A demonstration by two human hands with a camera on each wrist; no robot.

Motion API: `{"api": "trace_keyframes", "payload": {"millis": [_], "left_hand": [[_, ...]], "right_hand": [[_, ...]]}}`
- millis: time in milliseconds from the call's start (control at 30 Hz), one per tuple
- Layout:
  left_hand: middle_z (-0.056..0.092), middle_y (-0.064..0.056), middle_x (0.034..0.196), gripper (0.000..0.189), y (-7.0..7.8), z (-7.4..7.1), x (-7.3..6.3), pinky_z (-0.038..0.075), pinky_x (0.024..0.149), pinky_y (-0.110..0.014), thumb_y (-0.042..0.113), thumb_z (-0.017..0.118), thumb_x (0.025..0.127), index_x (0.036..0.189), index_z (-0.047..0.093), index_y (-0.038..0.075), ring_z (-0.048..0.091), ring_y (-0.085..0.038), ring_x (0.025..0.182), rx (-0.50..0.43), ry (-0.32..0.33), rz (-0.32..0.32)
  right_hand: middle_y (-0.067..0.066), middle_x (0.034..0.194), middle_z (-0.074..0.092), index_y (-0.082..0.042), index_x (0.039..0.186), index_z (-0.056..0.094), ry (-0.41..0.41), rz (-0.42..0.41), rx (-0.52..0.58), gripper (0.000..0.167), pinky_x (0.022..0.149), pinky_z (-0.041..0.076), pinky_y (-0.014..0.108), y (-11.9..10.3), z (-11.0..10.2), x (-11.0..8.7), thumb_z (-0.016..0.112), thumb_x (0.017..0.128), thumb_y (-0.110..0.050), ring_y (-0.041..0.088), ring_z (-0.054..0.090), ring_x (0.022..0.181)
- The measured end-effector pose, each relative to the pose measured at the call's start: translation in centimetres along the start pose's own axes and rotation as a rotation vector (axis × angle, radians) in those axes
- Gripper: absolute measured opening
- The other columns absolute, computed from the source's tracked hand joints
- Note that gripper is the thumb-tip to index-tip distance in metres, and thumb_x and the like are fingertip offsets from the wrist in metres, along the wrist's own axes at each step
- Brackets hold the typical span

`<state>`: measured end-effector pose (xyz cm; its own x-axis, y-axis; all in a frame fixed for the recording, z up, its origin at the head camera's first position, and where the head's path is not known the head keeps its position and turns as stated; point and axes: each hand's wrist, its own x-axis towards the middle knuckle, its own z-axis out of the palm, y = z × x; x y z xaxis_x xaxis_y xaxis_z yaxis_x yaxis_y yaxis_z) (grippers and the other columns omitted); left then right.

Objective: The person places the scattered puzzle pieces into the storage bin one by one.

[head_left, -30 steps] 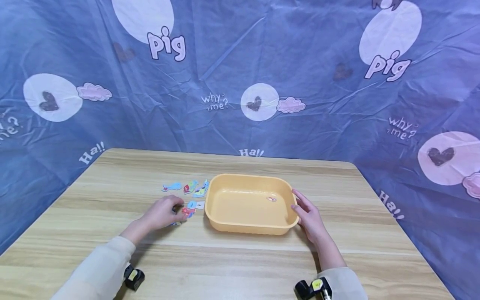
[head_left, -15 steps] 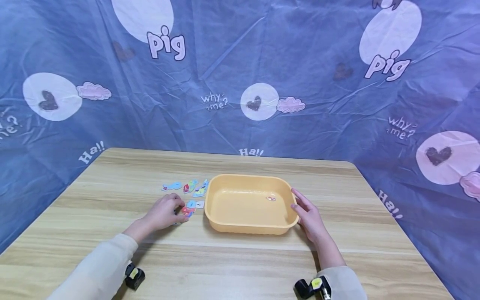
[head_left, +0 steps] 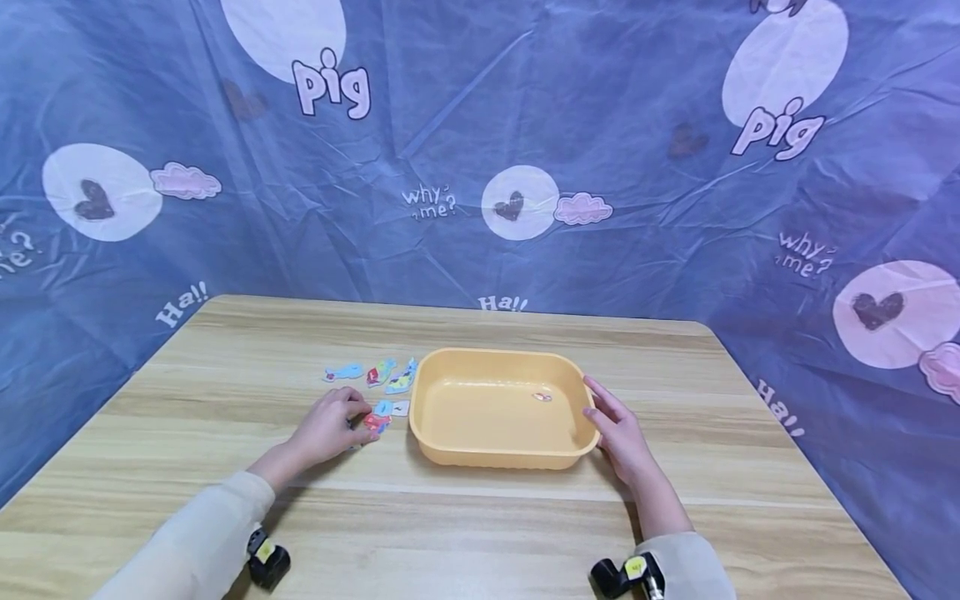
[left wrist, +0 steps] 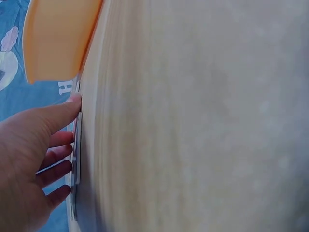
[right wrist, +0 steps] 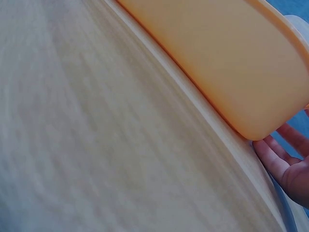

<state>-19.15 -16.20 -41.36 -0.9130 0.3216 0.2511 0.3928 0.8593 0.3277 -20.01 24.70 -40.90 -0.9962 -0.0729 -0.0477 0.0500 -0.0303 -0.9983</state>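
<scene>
My left hand is low over several flat, colourful cut-out pieces. In the left wrist view its relaxed fingertips touch the thin pieces on the table. By the thumb lies a red piece, partly covered, beside a light-blue and white one. My right hand holds the right end of a yellow-orange plastic tray, thumb over its rim and fingers outside. The right wrist view shows fingers against the tray's lower corner. Inside the tray lies one small pinkish flat piece.
Behind the left hand lie a blue piece, a red and green piece and a yellow-blue piece, close to the tray's left side. The wooden table ends at a blue printed cloth.
My left hand has shifted very slightly, its thumb coming a little farther right along the pieces. The right hand and the tray stay where they were.
</scene>
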Motion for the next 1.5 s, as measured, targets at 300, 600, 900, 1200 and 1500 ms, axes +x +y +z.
{"api": "trace_keyframes", "payload": {"millis": [300,600,900,1200,1500], "left_hand": [[0.053,-0.004,0.091,0.037,0.3,0.1,0.0,0.040,0.074,-0.039,0.027,0.073,0.067,0.091,0.066,0.001,0.048,-0.022,0.085,-0.026,-0.002,-0.041],[0.054,-0.007,0.095,0.032,0.2,0.4,-0.1,0.040,0.078,-0.041,0.026,0.072,0.069,0.090,0.065,0.003,0.048,-0.024,0.090,-0.054,0.015,-0.056],[0.055,-0.005,0.092,0.032,0.1,0.5,-0.2,0.041,0.078,-0.040,0.025,0.071,0.069,0.090,0.064,0.003,0.049,-0.023,0.088,-0.116,0.033,-0.029],[0.056,-0.005,0.093,0.037,0.5,0.0,-0.2,0.042,0.077,-0.040,0.025,0.069,0.071,0.098,0.061,0.002,0.051,-0.023,0.088,-0.180,0.025,-0.060],[0.058,-0.005,0.090,0.035,0.3,-0.9,0.0,0.044,0.075,-0.038,0.025,0.068,0.073,0.097,0.061,0.000,0.054,-0.022,0.084,-0.230,0.033,-0.049]], "right_hand": [[0.020,0.130,0.031,-0.008,0.134,0.029,-0.003,-0.004,0.011,0.052,0.076,0.046,0.033,-0.2,0.0,0.0,0.048,0.086,-0.005,0.030,0.041,0.107],[0.019,0.131,0.030,-0.009,0.134,0.029,-0.009,0.010,0.007,0.053,0.076,0.045,0.033,-0.1,0.0,0.0,0.049,0.086,-0.007,0.031,0.038,0.109],[0.019,0.129,0.032,-0.008,0.134,0.029,-0.005,0.004,0.011,0.053,0.075,0.046,0.033,-0.1,-0.1,0.1,0.048,0.085,-0.005,0.028,0.043,0.105],[0.020,0.129,0.032,-0.008,0.134,0.029,-0.006,-0.007,0.013,0.052,0.075,0.046,0.033,0.0,-0.1,0.1,0.048,0.086,-0.005,0.029,0.043,0.105],[0.020,0.129,0.031,-0.008,0.134,0.029,-0.006,-0.009,0.020,0.052,0.075,0.046,0.034,0.1,-0.1,0.2,0.049,0.086,-0.005,0.029,0.042,0.106]]}}
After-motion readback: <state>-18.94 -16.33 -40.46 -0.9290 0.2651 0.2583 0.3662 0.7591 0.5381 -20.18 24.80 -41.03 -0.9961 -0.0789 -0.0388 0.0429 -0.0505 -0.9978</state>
